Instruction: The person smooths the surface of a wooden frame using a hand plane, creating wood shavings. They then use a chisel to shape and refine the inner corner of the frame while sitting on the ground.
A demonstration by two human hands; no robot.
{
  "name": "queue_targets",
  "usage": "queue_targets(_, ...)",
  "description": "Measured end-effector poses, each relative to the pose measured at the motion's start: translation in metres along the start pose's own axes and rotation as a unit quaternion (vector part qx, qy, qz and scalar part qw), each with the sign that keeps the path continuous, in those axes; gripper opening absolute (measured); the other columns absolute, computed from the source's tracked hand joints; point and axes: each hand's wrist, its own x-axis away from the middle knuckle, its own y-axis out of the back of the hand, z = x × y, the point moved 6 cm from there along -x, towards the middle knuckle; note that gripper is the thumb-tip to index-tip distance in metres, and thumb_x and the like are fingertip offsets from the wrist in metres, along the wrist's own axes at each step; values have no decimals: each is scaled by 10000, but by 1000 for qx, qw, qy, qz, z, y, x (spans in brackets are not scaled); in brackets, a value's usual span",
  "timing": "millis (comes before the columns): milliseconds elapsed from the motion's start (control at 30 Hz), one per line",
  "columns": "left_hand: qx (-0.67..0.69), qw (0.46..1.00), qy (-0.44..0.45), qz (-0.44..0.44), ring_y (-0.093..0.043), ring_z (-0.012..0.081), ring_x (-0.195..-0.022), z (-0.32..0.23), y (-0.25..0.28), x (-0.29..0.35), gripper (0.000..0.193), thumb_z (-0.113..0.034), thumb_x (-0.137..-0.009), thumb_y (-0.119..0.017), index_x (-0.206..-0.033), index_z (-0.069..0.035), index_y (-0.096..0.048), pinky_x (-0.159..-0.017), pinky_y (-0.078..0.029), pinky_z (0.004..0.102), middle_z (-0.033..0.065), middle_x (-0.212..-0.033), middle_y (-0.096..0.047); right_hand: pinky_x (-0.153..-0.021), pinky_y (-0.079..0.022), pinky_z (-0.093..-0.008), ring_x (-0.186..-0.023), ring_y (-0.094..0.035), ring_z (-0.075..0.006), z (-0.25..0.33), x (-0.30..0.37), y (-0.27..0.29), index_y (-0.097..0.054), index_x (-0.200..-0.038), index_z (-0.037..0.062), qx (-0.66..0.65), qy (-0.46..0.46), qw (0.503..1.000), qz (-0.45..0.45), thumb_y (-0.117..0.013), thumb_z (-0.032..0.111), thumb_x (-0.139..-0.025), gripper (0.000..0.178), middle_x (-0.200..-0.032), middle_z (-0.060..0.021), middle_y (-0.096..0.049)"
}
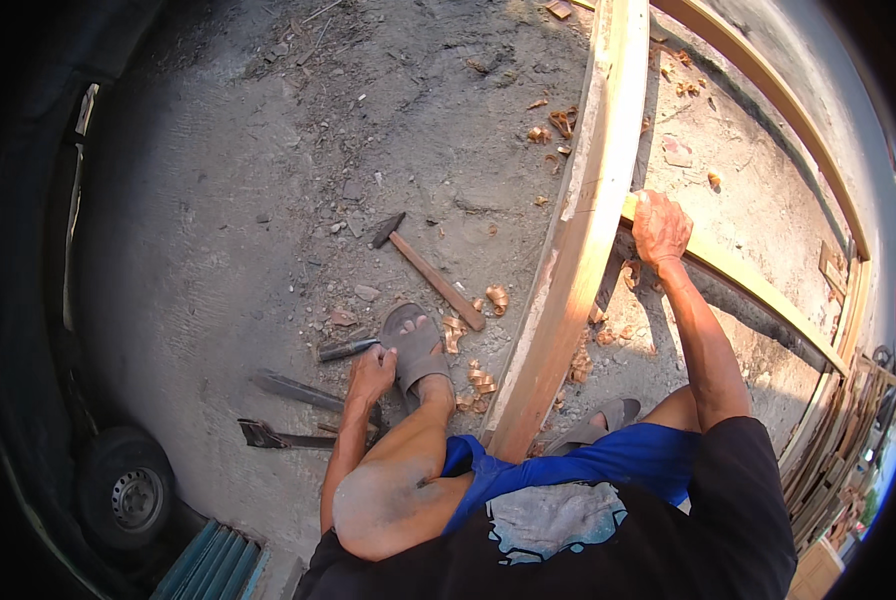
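My left hand (pixel 370 374) is low beside my sandalled foot, its fingers closed at the near end of a dark cylindrical tool (pixel 343 350). The tool's kind is not clear, and part of it is hidden by the hand. My right hand (pixel 661 230) is wrapped over the end of a wooden crosspiece (pixel 758 285), where it meets a thick timber beam (pixel 578 240). This beam runs away from me between my legs. A hammer (pixel 433 270) with a wooden handle lies on the ground left of the beam, just beyond my foot.
A flat dark blade (pixel 303 390) and another dark metal tool (pixel 268 436) lie left of my left forearm. Curled wood shavings (pixel 481 378) are scattered by the beam. A curved timber (pixel 768 80) bounds the frame's far right. A vehicle wheel (pixel 136 497) stands at lower left.
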Motion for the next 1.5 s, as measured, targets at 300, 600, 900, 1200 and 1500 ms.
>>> queue_targets(300,400,871,269,97,-650,430,-1056,121,-121,190,466,-307,-938,-629,-1276,10,-582,-969,-496,494,274,-1135,-663,-954,-482,-495,-1081,-654,-398,-12,-4,-12,-728,-1226,111,25,7,1000,3,-265,542,-1085,648,-1182,-150,-729)
queue_targets(600,73,991,58,-98,-590,427,-1158,70,-25,132,434,-224,-871,-678,-1254,-32,-603,-1018,-458,511,254,-1203,-627,-903,-486,-514,-1018,-654,-411,-7,-3,-19,-721,-1214,101,47,25,998,31,-236,535,-1090,662,-1138,-176,-721)
queue_targets(900,-320,902,-163,-240,-526,416,-1080,75,45,-24,303,-86,-778,-699,-1078,-52,-669,-1047,-369,533,225,-1042,-581,-999,-408,-573,-1126,-614,-376,4,4,-2,-710,-1113,151,-12,-2,998,-63,-439,507,-1013,458,-1140,-127,-695)
queue_targets(1200,-227,948,94,-204,-664,387,-1056,70,101,12,356,-186,-780,-775,-1110,-69,-715,-949,-524,497,228,-1065,-678,-953,-405,-500,-1028,-627,-312,4,5,22,-722,-952,159,-33,-6,999,-3,-440,469,-1006,422,-998,-96,-704)
queue_targets(1500,-33,962,-191,-190,-750,388,-838,-216,200,91,545,-238,-957,-680,-1353,63,-457,-743,-570,484,276,-1016,-700,-1098,-317,-511,-1256,-521,-352,-7,5,19,-602,-1406,103,-157,3,980,125,-525,565,-974,637,-1360,-198,-595)
